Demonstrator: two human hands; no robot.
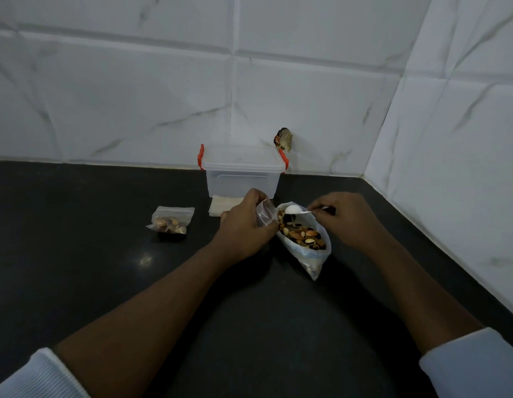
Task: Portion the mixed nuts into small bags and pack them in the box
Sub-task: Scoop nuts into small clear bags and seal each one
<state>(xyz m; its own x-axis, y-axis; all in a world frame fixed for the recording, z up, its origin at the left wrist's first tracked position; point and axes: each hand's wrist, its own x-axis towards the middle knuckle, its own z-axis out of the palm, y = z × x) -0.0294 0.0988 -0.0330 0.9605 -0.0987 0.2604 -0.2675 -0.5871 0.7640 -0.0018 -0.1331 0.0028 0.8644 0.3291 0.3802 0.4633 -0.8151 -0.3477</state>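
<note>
My left hand (pixel 245 222) grips a small clear bag (pixel 263 215), held upright beside the large open bag of mixed nuts (pixel 305 239) on the black counter. My right hand (pixel 342 215) pinches the handle of a white spoon (pixel 292 209), whose bowl hovers over the far end of the nut bag, close to the small bag's mouth. A filled small bag of nuts (pixel 171 221) lies to the left. The clear plastic box (pixel 242 173) with red clips stands shut at the back by the wall.
A stack of flat empty bags (pixel 220 206) lies in front of the box, partly behind my left hand. White tiled walls meet in a corner at the back right. A dark hole (pixel 284 139) marks the wall behind the box.
</note>
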